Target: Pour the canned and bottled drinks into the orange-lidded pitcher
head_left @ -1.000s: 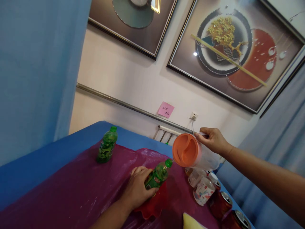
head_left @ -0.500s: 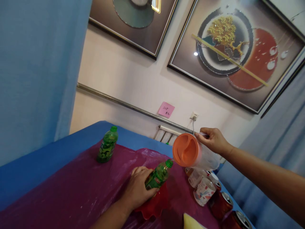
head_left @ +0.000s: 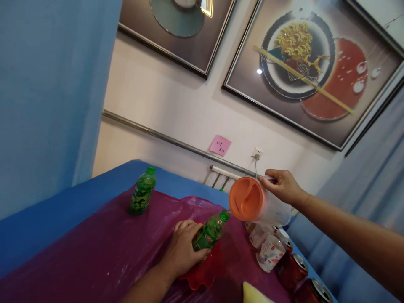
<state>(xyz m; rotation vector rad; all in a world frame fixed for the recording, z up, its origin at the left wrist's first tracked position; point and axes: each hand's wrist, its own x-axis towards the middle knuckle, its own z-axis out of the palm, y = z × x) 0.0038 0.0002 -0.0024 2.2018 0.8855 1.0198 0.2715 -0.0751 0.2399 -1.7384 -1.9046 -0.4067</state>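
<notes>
Held in the left grip [head_left: 184,248], wrapped around the lower body: a green bottle [head_left: 212,230], leaning, long axis running up and to the right toward the neck. Held in the right grip [head_left: 282,184], closed on the handle: a cloudy jug [head_left: 274,210] with an orange lid [head_left: 246,198], tipped far over, nearly on its side, lid end turned left.

Of most weight: bottle neck just below and to the left of the lid's lower edge, with only a narrow gap, if any, between. Too small to tell whether touching, or whether liquid passes across. Nearer to that spot: the left grip, from below and left, with the right grip higher, on the jug's far side.

Beneath the bottle, a red dish [head_left: 202,273] on a purple sheet [head_left: 120,248] over the blue counter [head_left: 124,173]; base hidden, so no telling whether resting there or lifted. Well apart to the left, upright: a second bottle [head_left: 142,191]. Below the jug, near the counter's right edge: a labelled bottle [head_left: 269,253] and cans [head_left: 293,268].
</notes>
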